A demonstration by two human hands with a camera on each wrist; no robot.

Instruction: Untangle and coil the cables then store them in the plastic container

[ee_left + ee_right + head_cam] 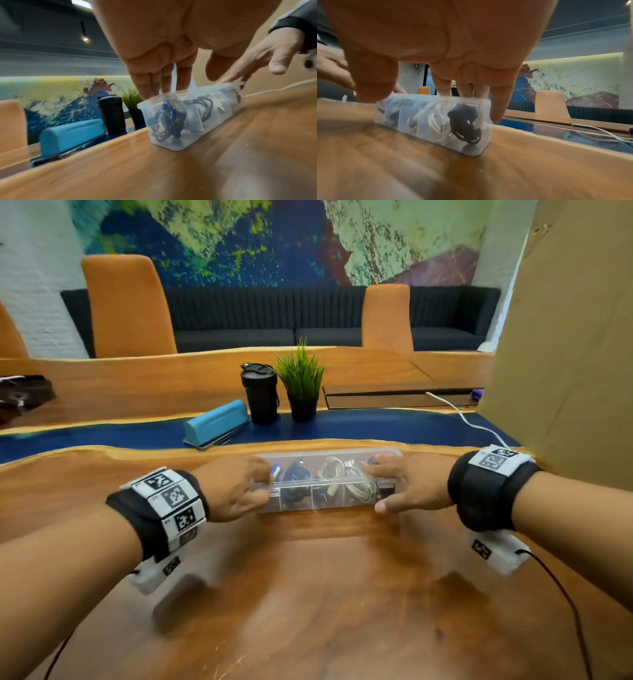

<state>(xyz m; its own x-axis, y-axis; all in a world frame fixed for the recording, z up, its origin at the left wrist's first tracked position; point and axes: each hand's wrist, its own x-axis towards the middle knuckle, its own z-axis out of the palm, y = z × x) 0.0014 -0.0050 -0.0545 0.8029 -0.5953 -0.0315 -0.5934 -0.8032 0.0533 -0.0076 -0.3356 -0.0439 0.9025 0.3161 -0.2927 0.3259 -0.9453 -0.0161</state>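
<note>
Lying crosswise on the table [308, 594], the cable-filled plastic container [327, 484] is spanned end to end: left hand [233, 487] and right hand [416, 486] press straight fingers [155, 86] on its lid.

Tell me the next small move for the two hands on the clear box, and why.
Probably press the lid down and snap the front latches shut. The cables already lie coiled in the compartments of the box, the lid is on, and the left hand and right hand rest with straight fingers on its two ends. Whether the latches are already closed cannot be told.
</note>
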